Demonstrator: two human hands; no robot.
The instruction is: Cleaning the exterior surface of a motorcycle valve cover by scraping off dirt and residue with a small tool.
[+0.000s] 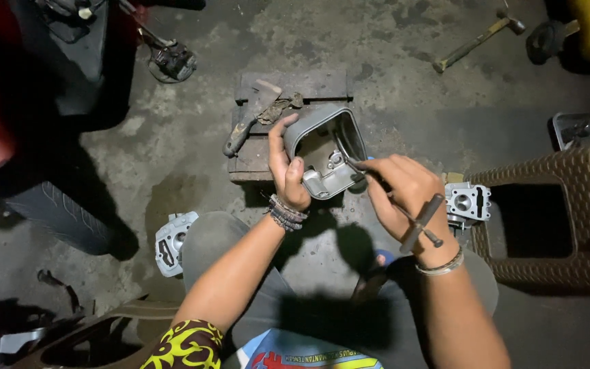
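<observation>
Your right fingers [385, 169] are pinched around a thin metal tool [423, 222] with a crossbar handle; its shaft runs under your palm and its tip reaches into the open side of the grey metal cover [326, 152]. Your right hand [404, 195] sits just beside the cover's lower right corner. Your left fingers [283, 147] are wrapped around the cover's left rim, thumb on its lower edge, so your left hand [287, 174] holds it tilted up off the small wooden block [288, 85] on the floor, hollow side toward you.

Judging by that, the work inside the cover is under way, not finished: the tool tip is at the fitting in the middle, and whether that fitting is loose or seated is too small to tell.

A dirty brush [250, 123] lies on the block. A cylinder head [468, 202] rests near a brown woven stool [568, 212], another engine part [170, 240] lies by your left knee, and a hammer [479, 39] is well apart
</observation>
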